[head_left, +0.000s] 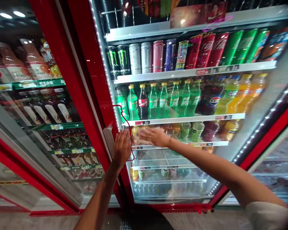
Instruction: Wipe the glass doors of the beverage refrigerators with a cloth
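Observation:
I stand before a red-framed drinks fridge (pixel 86 80) with a glass door. My left hand (pixel 122 148) lies flat against the door's left edge, fingers stretched upward, just right of the grey door handle (pixel 108 141). My right hand (pixel 155 136) reaches in from the right with its fingers stretched out to the left. It sits flat on or just off the glass, slightly smeared by motion, in front of the shelf of small bottles (pixel 194 131). Neither hand holds anything.
Shelves behind the glass carry energy drink cans (pixel 134 58), cola and green cans (pixel 220 48), green soda bottles (pixel 172 99) and orange bottles (pixel 244 92). A wire shelf (pixel 160 158) sits below my hands. Another fridge of bottles (pixel 38 105) stands left.

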Demonstrator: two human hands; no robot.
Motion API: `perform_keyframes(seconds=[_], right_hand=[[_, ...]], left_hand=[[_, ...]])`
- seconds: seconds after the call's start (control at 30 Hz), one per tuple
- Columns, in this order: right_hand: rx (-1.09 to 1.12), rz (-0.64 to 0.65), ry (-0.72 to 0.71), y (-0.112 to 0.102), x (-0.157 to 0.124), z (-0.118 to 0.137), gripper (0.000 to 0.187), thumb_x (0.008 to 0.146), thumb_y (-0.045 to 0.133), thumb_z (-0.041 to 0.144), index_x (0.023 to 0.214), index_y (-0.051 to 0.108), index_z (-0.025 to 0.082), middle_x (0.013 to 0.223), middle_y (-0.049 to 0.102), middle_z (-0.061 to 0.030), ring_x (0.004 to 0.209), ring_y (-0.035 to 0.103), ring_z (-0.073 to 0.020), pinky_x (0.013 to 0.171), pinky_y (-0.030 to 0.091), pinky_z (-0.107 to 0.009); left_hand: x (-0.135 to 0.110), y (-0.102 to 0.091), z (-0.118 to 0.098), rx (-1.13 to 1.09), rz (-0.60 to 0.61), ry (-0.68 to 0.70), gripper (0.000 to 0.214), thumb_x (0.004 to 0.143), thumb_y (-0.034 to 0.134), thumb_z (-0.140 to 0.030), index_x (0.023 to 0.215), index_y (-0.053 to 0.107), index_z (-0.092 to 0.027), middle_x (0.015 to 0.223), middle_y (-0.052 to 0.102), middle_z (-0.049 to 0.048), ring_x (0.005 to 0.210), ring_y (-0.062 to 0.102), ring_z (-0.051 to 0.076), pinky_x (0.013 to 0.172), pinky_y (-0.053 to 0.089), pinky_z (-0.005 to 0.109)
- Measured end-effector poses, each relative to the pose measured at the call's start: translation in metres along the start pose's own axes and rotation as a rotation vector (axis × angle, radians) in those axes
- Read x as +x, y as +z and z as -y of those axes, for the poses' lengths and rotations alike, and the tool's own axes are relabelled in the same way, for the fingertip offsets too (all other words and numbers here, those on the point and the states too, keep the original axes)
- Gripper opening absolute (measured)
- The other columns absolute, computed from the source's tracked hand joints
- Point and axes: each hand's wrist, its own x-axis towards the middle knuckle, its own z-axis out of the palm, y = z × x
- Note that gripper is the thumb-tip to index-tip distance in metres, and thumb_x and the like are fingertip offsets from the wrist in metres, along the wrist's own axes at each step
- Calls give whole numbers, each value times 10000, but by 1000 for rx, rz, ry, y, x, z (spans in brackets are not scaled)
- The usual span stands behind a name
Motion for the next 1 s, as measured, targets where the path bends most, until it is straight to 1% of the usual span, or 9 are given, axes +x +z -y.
perform_keyframes(seconds=[0.17, 0.27, 0.37, 0.47, 0.53, 0.63, 0.73, 0.9, 1.0], right_hand=[[-174, -474, 304, -140, 21, -157, 694, 1041, 377, 368, 1659, 81, 258, 1755, 24, 18, 1608, 20, -301, 1292, 94, -620], [-231, -594, 366, -173, 21, -186, 655, 1057, 314, 353, 1655, 76, 230, 1756, 28, 6, 1602, 25, -330, 1267, 97, -668], [-236, -518, 383, -129, -1, -141, 701, 1025, 387, 368, 1655, 125, 209, 1754, 64, -15, 1606, 25, -312, 1297, 126, -604], [-190, -274, 176, -37, -49, -57, 694, 980, 411, 450, 1626, 294, 223, 1714, 257, 18, 1601, 161, -223, 1328, 178, -425], [-124, -82, 42, 18, -88, -10, 625, 960, 387, 396, 1585, 359, 389, 1666, 325, 167, 1572, 245, -114, 1318, 192, -302], [-33, 124, -98, 46, -133, 6, 634, 945, 392, 344, 1559, 349, 497, 1627, 330, 273, 1559, 237, -56, 1287, 226, -234], [-64, 130, -118, -4, -149, -57, 627, 989, 367, 360, 1611, 291, 387, 1669, 306, 180, 1583, 179, -88, 1311, 185, -273], [-278, -302, 204, -145, -155, -216, 722, 1017, 411, 405, 1656, 93, 301, 1749, 76, 61, 1612, 58, -271, 1310, 126, -584], [-311, -412, 334, -170, -168, -247, 720, 1027, 407, 374, 1657, 73, 274, 1753, 55, 41, 1611, 50, -290, 1298, 106, -620]], left_hand=[[34, 21, -15, 27, -46, 23, 665, 1007, 462, -152, 1633, 242, -196, 1617, 430, 136, 1572, 244, 252, 1297, 238, 485], [47, 30, -23, 37, -72, 27, 663, 1012, 452, -158, 1636, 232, -196, 1619, 428, 132, 1576, 234, 246, 1304, 223, 482], [49, 36, -34, 31, -75, 2, 648, 1018, 435, -162, 1634, 239, -201, 1618, 430, 131, 1574, 239, 251, 1305, 220, 495], [44, 43, -48, 24, -63, -4, 644, 1019, 434, -166, 1633, 244, -199, 1617, 429, 139, 1570, 251, 262, 1299, 230, 510], [40, 50, -59, 26, -48, 11, 649, 1019, 441, -172, 1635, 238, -199, 1617, 429, 140, 1570, 252, 264, 1297, 234, 508], [38, 64, -77, 28, -41, 12, 657, 1014, 448, -162, 1635, 238, -199, 1614, 434, 138, 1573, 245, 256, 1302, 226, 492], [48, 81, -100, 16, -56, -6, 658, 1012, 450, -160, 1635, 242, -208, 1617, 432, 130, 1570, 255, 251, 1305, 221, 484], [89, 110, -144, -18, -51, 0, 670, 1016, 458, -187, 1641, 217, -228, 1621, 427, 118, 1569, 254, 267, 1294, 255, 509], [108, 124, -166, -14, -53, 5, 669, 1017, 463, -188, 1640, 221, -231, 1620, 428, 120, 1571, 246, 271, 1294, 246, 523]])
